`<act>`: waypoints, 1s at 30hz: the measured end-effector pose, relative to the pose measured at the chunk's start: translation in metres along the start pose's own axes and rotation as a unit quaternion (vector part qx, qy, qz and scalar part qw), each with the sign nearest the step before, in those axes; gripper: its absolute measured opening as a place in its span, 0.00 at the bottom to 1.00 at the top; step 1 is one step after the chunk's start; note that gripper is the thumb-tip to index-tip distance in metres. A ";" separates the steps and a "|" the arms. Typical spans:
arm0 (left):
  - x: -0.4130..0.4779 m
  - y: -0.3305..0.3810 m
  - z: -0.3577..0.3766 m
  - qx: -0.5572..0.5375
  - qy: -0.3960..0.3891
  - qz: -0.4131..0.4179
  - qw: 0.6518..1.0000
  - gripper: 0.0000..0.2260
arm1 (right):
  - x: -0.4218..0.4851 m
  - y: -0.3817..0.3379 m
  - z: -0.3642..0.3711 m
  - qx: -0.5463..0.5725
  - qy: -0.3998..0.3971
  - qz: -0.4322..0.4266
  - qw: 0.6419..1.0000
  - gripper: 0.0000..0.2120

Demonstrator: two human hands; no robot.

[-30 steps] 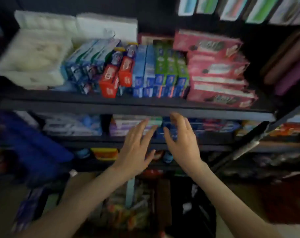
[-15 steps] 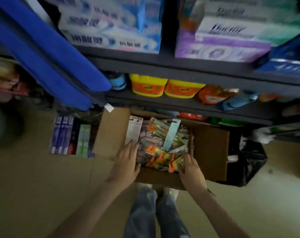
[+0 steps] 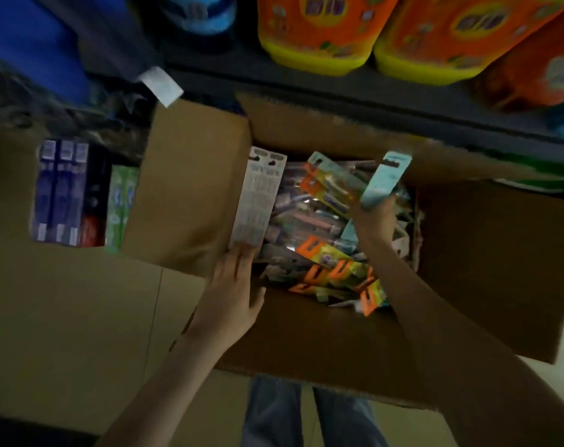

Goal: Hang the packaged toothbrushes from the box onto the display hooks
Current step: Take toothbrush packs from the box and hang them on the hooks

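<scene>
Tan floor [image 3: 64, 317] under cardboard box [image 3: 183, 188]; left hand [image 3: 233, 291] flat, right hand [image 3: 374, 217] around blue pack [image 3: 388, 175].

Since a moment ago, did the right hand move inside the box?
Yes. The right hand went from the near wall of the box farther in, to the blue pack, which it grips.

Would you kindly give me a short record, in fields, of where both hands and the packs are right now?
Container: open cardboard box on the floor, filled with packaged toothbrushes
Left hand: straight fingers touch the lower end of a white-backed pack
Right hand: grips a light blue pack, inside the box
Beside box: purple and green cartons, on its left
Display hooks: not in view
</scene>
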State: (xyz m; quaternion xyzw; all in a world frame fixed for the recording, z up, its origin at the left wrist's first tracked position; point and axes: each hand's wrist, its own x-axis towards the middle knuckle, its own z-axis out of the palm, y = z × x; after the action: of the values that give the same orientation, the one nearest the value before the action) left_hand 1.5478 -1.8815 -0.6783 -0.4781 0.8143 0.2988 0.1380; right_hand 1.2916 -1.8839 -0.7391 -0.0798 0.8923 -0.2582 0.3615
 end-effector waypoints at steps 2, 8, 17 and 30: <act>-0.004 -0.004 0.006 -0.015 0.002 0.000 1.000 0.30 | -0.009 -0.004 0.003 -0.023 0.017 -0.034 0.999 0.23; -0.002 0.008 -0.026 -0.224 0.000 -0.017 0.974 0.34 | -0.099 -0.045 -0.010 0.122 -0.179 -0.305 0.927 0.14; 0.008 -0.033 -0.059 -0.169 0.207 -0.165 0.949 0.14 | -0.115 -0.053 0.070 0.076 -0.490 -0.182 0.849 0.31; 0.027 -0.090 -0.031 -0.159 0.268 -0.294 0.904 0.25 | -0.035 -0.012 0.209 -0.166 -0.103 0.050 0.980 0.27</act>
State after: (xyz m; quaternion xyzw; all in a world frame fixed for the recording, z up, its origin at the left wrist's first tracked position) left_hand 1.6137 -1.9529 -0.6997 -0.7733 0.5847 0.2312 -0.0818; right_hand 1.4602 -1.9667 -0.8380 -0.1203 0.8835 -0.0788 0.4459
